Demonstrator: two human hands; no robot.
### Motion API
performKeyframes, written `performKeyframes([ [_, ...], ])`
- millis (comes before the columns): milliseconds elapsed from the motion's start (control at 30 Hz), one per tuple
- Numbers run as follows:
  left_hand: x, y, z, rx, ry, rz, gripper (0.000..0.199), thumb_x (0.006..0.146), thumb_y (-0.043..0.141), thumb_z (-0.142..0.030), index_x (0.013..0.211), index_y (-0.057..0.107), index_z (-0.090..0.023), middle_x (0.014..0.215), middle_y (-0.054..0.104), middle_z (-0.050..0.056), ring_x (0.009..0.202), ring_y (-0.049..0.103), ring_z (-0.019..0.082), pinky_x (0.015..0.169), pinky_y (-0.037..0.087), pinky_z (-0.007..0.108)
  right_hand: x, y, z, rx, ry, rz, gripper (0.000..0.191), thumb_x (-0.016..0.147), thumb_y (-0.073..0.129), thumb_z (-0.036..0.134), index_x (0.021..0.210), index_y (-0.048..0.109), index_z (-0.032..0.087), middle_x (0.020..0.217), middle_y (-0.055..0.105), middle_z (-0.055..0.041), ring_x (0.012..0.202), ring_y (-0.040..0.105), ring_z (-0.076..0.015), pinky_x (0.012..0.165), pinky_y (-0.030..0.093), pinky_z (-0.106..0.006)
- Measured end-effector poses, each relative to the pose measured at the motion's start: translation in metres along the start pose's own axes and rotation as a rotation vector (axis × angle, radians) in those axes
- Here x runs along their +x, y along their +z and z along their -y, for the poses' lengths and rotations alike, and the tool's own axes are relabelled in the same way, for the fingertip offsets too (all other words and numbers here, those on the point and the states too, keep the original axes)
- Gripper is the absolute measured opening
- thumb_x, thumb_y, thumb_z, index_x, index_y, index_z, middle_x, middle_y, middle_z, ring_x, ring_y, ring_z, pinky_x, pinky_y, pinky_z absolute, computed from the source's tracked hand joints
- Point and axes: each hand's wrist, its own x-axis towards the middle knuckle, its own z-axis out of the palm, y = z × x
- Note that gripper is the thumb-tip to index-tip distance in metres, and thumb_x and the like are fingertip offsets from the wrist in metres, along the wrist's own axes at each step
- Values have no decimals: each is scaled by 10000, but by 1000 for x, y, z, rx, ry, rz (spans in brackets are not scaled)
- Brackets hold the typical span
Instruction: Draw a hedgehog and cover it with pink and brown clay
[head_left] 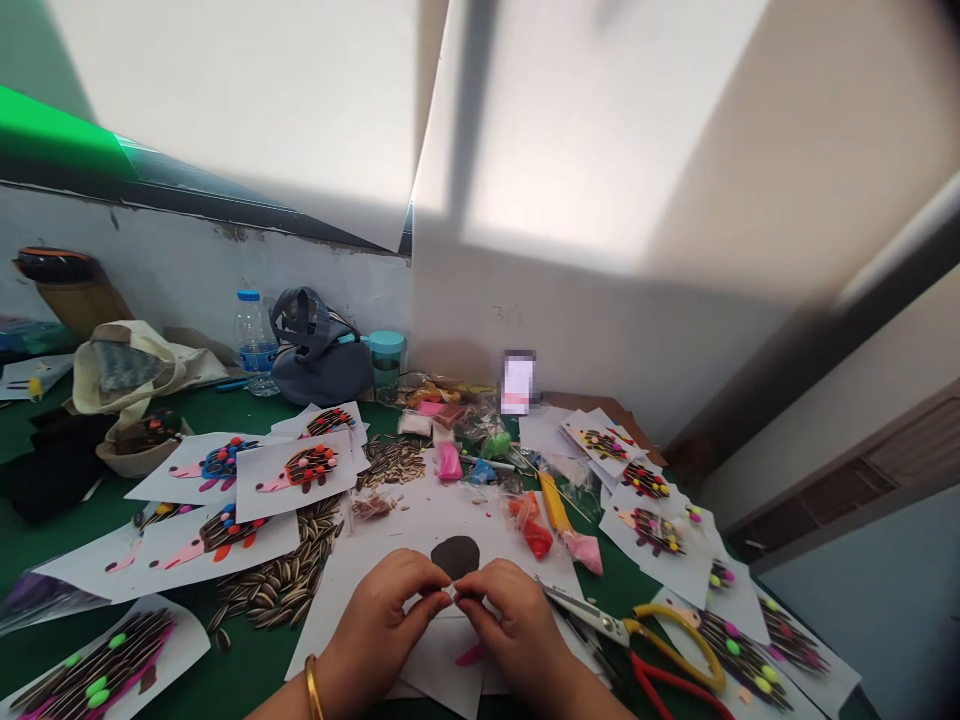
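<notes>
My left hand (pixel 390 615) and my right hand (pixel 517 615) meet fingertip to fingertip over white paper (pixel 315 640). Thumb and forefinger of each are pinched together; a tiny pale bit seems to show between them, too small to name. Just beyond the fingertips lies a flat, dark grey oval (pixel 455 552), like modelling clay. A bright pink piece (pixel 471 655) shows on the paper between my wrists, partly covered by my right hand. Scissors (pixel 600 615) with yellow and red handles rest beside my right hand, blades toward it.
Sunflower seeds (pixel 281 570) lie heaped at left. Hedgehog pictures (pixel 296 470) spread on the left, with more pictures (pixel 660 535) on the right. Bagged coloured clay (pixel 534 530) lies ahead. At the back stand a water bottle (pixel 256 345), a blue bag (pixel 322 365) and a phone (pixel 517 383).
</notes>
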Motion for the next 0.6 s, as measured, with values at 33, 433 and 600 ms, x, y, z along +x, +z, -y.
performKeyframes([
  [33,0,0,0,-9,18,-8,107,891,617,-293,906,713,-248,847,705,31,819,648,183,745,531,280,-1,0,-1,-9,13,2,130,931,577,288,966,692,237,810,722,-18,748,629,-162,674,472,-270],
  [433,1,-3,-2,-5,6,-44,158,915,572,-325,942,708,-249,876,716,42,827,661,192,747,544,291,0,-4,1,59,49,-89,240,958,500,210,1092,696,252,895,652,-60,855,595,-181,732,492,-310],
  [600,1,-2,1,-41,-14,-81,209,940,525,-278,1087,674,-258,1014,710,54,949,650,200,854,527,323,1,-2,-1,107,37,-80,303,950,477,147,1155,670,261,946,657,-62,899,596,-180,776,500,-319],
])
